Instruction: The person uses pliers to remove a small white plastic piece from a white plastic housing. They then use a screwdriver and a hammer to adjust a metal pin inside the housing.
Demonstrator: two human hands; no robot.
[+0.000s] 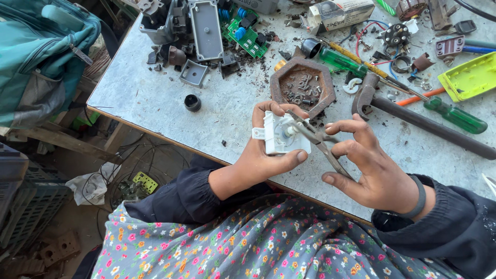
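We look down on our own two hands at a cluttered grey worktable (pixel 155 98). Our left hand (pixel 263 155) is clasped around a small white plastic part (pixel 281 135), thumb under its lower edge and fingers curled over the top, holding it just above the table's near edge. Our right hand (pixel 369 170) grips the handles of slim metal pliers (pixel 318 140), fingers spread along them, with the tips meeting the face of the white part; whether the tips pinch anything there we cannot tell. A dark band circles the right wrist, and both arms wear dark sleeves over a flowered garment in our lap. Just behind the white part sits a rusty hexagonal tray (pixel 303 85) holding small screws and bits of metal. To its right a hammer (pixel 413 119) lies with its head near the tray and its long handle running off toward the right edge. Beyond it lie a green-handled screwdriver (pixel 454 114), a second green one (pixel 341 60) and a yellow-green plastic cover (pixel 470 77). Farther back on the table we see a green circuit board (pixel 247 33), a grey box lid (pixel 205 28), dark broken housings and a small cardboard box (pixel 341 13). A black round cap (pixel 192 103) stands alone on the bare left part of the table. A teal bag (pixel 46 57) rests off the table's left side, above crates and wires on the floor.
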